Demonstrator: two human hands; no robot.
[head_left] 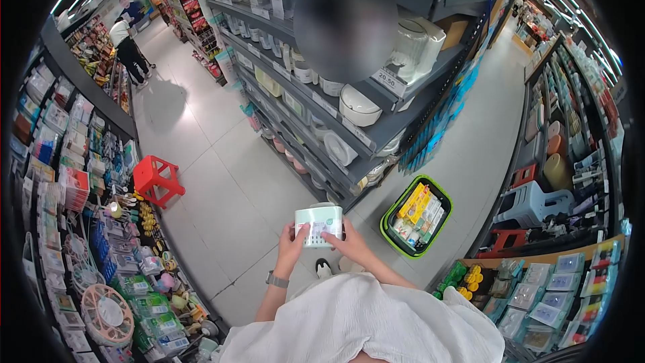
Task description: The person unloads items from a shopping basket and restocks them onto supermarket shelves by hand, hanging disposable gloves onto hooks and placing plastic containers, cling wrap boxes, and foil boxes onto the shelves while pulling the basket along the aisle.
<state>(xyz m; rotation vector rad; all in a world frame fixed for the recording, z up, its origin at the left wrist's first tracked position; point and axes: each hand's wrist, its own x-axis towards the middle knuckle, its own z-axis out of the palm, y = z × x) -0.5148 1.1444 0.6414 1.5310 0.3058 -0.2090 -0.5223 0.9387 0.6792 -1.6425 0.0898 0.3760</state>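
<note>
The pack [319,218] is gripped at both ends — left hand [290,247] on its left, right hand [349,245] on its right — its long axis running crosswise between them. The basket [418,255] stands on the floor [222,188] to the right, nearer the right hand.

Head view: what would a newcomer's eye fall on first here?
Probably the pale printed pack, held between the left hand and right hand at the lower middle of the view. Next might come the bright red stool on the floor at the left, and the green-rimmed basket of goods on the floor to the right of the hands.
</note>
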